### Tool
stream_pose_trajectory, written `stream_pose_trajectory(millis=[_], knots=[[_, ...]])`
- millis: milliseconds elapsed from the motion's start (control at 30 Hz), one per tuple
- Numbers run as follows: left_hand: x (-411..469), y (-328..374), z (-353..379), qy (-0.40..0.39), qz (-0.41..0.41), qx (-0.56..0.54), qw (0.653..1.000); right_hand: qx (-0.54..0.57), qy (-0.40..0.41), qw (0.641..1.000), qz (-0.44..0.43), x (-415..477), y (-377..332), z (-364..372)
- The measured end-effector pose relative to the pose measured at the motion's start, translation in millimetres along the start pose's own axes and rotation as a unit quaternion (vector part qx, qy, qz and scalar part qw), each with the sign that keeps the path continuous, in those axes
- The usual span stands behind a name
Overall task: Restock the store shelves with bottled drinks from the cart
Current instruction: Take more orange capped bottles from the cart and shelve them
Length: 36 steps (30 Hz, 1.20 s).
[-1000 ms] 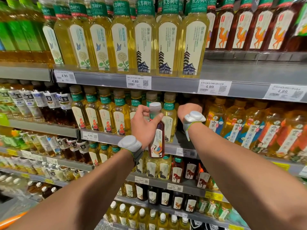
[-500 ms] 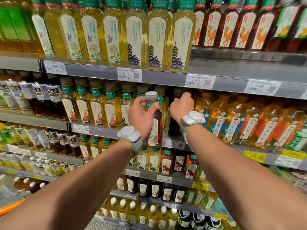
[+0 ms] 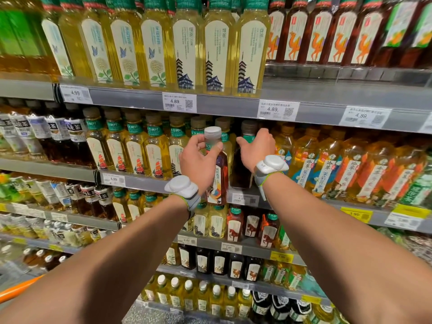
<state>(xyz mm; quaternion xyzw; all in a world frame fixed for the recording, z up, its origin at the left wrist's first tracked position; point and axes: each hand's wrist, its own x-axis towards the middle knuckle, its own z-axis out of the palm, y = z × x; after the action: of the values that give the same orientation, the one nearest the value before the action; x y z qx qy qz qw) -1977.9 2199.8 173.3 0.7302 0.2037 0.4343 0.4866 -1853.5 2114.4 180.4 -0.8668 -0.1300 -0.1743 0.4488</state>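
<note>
Shelving unit (image 3: 327, 94) fills the view, rows of bottled tea on every level; orange cart edge (image 3: 16, 291) sits low left. Working level is the second shelf (image 3: 140, 181), where a dark slot opens between the pale yellow bottles (image 3: 159, 155) on the left and the orange-labelled ones (image 3: 350, 169) on the right. Right hand (image 3: 257, 148) reaches into that slot, fingers wrapped over the neck of a dark bottle (image 3: 240, 169) already standing there; looks clamped on it, though the fingertips are hidden behind the bottle. Left hand (image 3: 198, 160) grips a dark red bottle with a white cap (image 3: 218, 178) just below the cap, held upright in front of the shelf lip, not yet on the shelf. To do it well: right hand pushes the standing bottle back or steadies it so the row doesn't topple, left lifts the base clear of the price rail (image 3: 243, 198), slides it in straight, label facing out, flush with the front edge. Versus the earlier frame: the right hand has moved from the front of the slot deeper in and onto the dark bottle's neck; the left has kept the same grip on its bottle, and the camera is closer.
</note>
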Motion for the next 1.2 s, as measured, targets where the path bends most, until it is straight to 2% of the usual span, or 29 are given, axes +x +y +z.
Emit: stream_pose_trajectory(millis=[100,300,467,567,700,800,900,1067,1200], knots=[[0,1,2,-0.003,-0.004,-0.004,1.0,-0.048,0.007,0.999,-0.01,-3,-1,3],[3,-1,6,0.004,-0.007,-0.009,1.0,-0.021,-0.026,0.999,0.002,-4,3,7],[5,-4,9,0.006,-0.015,-0.024,1.0,-0.1,0.017,0.995,-0.01,-2,5,18],[5,-5,8,0.008,-0.008,-0.025,1.0,-0.116,0.022,0.993,0.017,4,2,24],[5,-5,7,0.002,-0.003,-0.018,1.0,-0.12,-0.023,0.992,0.025,11,4,27],[6,-1,8,-0.007,0.001,-0.024,1.0,-0.092,-0.045,0.995,0.023,12,8,24],[5,5,13,-0.001,0.016,-0.019,1.0,-0.042,-0.008,0.998,0.039,2,2,14],[0,17,32,0.0,0.052,-0.034,0.998,0.108,0.069,0.992,0.016,-25,8,-12],[-7,22,50,-0.007,0.08,-0.031,0.996,0.133,0.071,0.989,0.005,-50,24,-26]])
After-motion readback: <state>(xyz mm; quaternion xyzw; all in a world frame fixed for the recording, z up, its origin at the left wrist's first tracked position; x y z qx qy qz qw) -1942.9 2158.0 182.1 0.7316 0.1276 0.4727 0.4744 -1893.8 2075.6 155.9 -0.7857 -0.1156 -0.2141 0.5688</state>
